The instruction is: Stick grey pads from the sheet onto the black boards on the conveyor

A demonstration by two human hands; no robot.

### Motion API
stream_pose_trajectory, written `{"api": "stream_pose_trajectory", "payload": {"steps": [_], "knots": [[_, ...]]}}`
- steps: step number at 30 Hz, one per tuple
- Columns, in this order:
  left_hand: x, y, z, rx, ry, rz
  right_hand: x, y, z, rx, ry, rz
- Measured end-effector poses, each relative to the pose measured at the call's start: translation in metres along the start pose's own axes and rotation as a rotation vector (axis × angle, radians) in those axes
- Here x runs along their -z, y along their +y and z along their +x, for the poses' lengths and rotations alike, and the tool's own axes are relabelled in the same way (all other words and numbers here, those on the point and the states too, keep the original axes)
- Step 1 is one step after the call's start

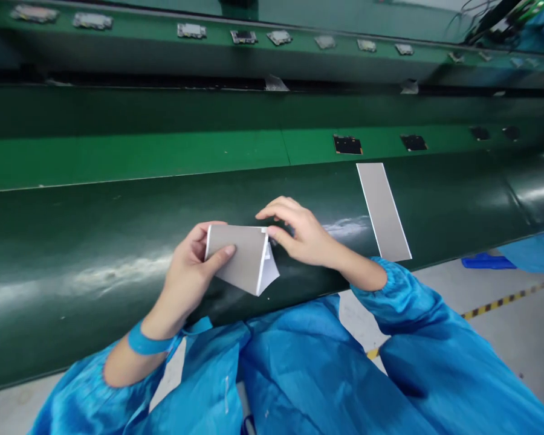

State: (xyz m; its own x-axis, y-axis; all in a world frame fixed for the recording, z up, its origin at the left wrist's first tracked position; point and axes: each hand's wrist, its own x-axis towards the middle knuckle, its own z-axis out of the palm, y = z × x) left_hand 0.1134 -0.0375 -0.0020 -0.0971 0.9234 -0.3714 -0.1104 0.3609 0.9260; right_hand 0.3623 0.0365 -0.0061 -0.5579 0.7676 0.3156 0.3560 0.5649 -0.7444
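My left hand (190, 275) grips a folded card (238, 257), grey outside with white edges, its thumb flat on the grey face. The card hangs over the front part of the dark green worktop, and a white inner flap shows below its right edge. At the card's top right corner is my right hand (301, 232), the thumb tip at the corner and the fingers held apart above it. A flat grey strip (383, 211) with white edges lies on the worktop, to the right of my right hand.
Black circuit boards (347, 145) sit on the brighter green belt (163, 151) beyond the worktop (95, 235). Several small metallic modules (191, 31) line a raised ledge at the back. Another person's blue sleeve (537, 251) shows at the right edge.
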Motion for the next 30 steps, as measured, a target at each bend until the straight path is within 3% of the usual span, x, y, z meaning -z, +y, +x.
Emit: {"api": "stream_pose_trajectory", "payload": {"steps": [5, 10, 12, 16, 19, 25, 30], "knots": [[-0.009, -0.006, 0.004, -0.141, 0.048, 0.060, -0.008, -0.019, 0.003, -0.003, 0.044, -0.002], [-0.014, -0.003, 0.004, -0.021, -0.085, -0.003, 0.001, -0.021, -0.002, -0.069, 0.092, 0.124], [-0.021, 0.000, 0.004, -0.030, -0.067, 0.027, 0.004, -0.021, -0.003, -0.084, 0.088, 0.148], [-0.040, 0.012, 0.003, -0.149, 0.010, 0.199, 0.015, -0.018, -0.007, -0.031, 0.111, 0.093], [-0.057, 0.019, 0.005, -0.196, 0.025, 0.273, 0.026, -0.011, -0.012, 0.103, 0.194, -0.119], [-0.094, 0.014, 0.024, -0.118, -0.003, 0.208, 0.049, 0.008, -0.029, 0.173, 0.299, -0.545], [-0.124, 0.019, 0.038, -0.064, -0.032, 0.255, 0.070, 0.029, -0.038, 0.068, 0.291, -0.415]]}}
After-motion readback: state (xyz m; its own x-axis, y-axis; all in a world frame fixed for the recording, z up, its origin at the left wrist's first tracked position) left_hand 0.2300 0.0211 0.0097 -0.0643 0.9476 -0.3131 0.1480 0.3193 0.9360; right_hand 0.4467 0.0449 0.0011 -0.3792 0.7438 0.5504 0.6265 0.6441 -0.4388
